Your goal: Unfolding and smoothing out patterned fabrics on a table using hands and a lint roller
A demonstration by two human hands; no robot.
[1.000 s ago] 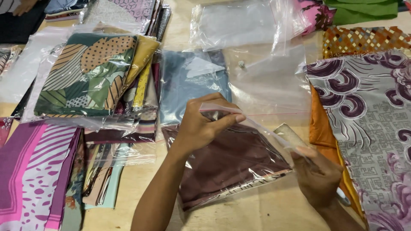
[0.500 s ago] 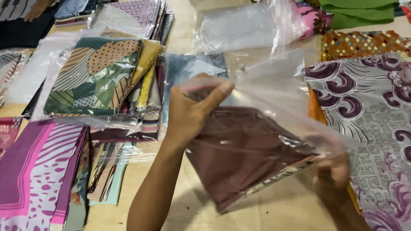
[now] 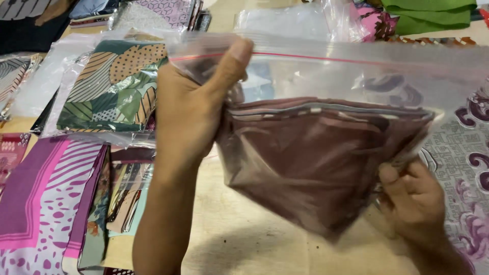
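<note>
We hold a clear zip bag [image 3: 326, 66] with folded maroon cloth [image 3: 316, 158] above the tabletop [image 3: 239, 239], left hand [image 3: 191, 112] pinching its seal's left end, right hand [image 3: 412, 196] clamping the lower right corner.

The left hand [image 3: 191, 109] covers the left end of the clear zip bag [image 3: 356, 66], so that corner of the bag and the near edge of the folded brown cloth [image 3: 316, 153] inside it cannot be seen; its fingers are out of sight behind the bag, only the thumb showing in front. The right hand [image 3: 412, 203] hides the bag's lower right corner, and its wrist runs off the bottom edge. Behind the bag, the pale blue packet [image 3: 254, 86] shows only as a blur through the plastic. Right of the bag, the purple-patterned cloth [image 3: 468, 168] is cut by the right edge. Above the bag, the green fabric [image 3: 428, 12] is cut by the top edge.
</note>
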